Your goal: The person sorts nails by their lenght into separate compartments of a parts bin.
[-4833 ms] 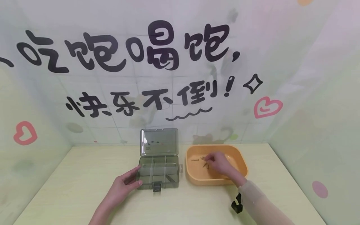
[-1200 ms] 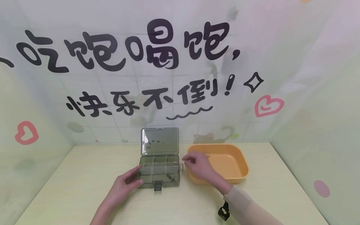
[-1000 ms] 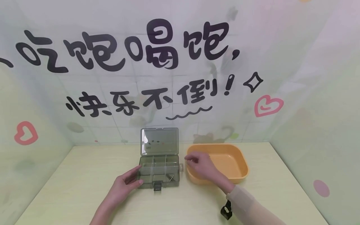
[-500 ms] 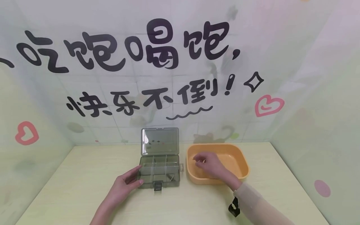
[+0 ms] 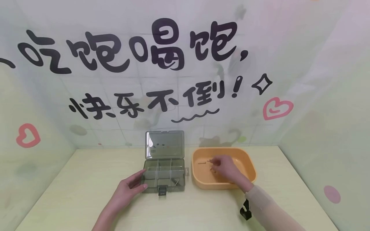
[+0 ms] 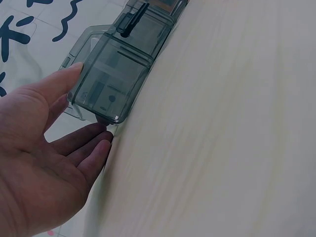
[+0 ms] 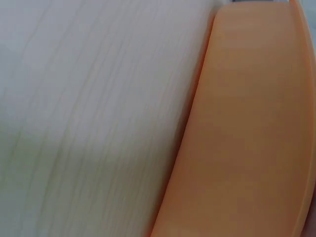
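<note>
A grey see-through compartment box (image 5: 163, 175) stands on the table with its lid (image 5: 164, 145) raised. My left hand (image 5: 124, 194) holds its left end between thumb and fingers; the left wrist view shows the thumb (image 6: 66, 81) against the box wall. Several thin metal screws or nails (image 5: 175, 182) lie in the front right compartment. My right hand (image 5: 226, 168) is inside the orange tray (image 5: 245, 160), thumb and fingers bent towards a thin metal piece (image 5: 210, 161). Whether it is pinched is too small to tell. Another screw or nail (image 5: 201, 163) lies left of the fingertips.
A pale wood-look table (image 5: 179, 211) carries both containers, the tray right of the box. A printed wall (image 5: 173, 80) rises behind, with side walls left and right. A black strap (image 5: 245, 210) hangs below my right sleeve (image 5: 260, 200).
My right hand has moved right from the tray's left rim, near the box, into the tray, uncovering the screw or nail on its left. My left hand and the box have stayed put.
</note>
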The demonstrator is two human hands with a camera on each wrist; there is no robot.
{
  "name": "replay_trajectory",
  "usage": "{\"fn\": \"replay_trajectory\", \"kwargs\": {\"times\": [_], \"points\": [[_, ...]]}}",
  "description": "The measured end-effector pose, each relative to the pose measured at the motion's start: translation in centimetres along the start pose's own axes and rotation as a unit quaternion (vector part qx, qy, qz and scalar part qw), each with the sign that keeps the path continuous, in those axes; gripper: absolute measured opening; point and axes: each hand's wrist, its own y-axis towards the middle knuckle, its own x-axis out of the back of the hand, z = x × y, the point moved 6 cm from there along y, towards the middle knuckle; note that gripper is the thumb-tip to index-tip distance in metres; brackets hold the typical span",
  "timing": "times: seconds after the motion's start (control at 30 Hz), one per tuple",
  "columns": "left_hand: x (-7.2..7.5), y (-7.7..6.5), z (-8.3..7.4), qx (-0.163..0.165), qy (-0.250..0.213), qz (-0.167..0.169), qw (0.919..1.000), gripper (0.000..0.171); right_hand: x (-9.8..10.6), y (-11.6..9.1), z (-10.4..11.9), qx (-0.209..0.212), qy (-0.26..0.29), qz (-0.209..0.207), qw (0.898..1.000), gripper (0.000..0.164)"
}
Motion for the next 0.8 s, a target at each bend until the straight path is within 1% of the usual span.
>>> {"fn": "replay_trajectory", "kwargs": {"times": [0.07, 0.2, 0.5, 0.6, 0.8], "points": [[0.0, 0.09, 0.08, 0.004, 0.001, 0.0, 1.0, 0.065, 0.18, 0.03, -0.35, -0.002, 0.004, 0.001, 1.0, 0.018], [-0.02, 0.23, 0.21, 0.01, 0.0, -0.001, 0.9999, 0.065, 0.44, 0.12, -0.68, 0.014, -0.001, 0.006, 1.0, 0.022], [-0.04, 0.36, 0.2, 0.005, -0.004, 0.003, 1.0, 0.066, 0.37, 0.35, -0.67, 0.057, -0.001, 0.022, 0.998, 0.024], [-0.06, 0.37, 0.26, 0.006, -0.004, 0.004, 1.0, 0.066, 0.34, 0.43, -0.7, 0.054, -0.004, 0.022, 0.998, 0.024], [-0.05, 0.2, 0.12, 0.006, 0.0, 0.003, 1.0, 0.065, 0.2, 0.86, -0.84, 0.015, -0.002, 0.022, 1.0, 0.025]]}}
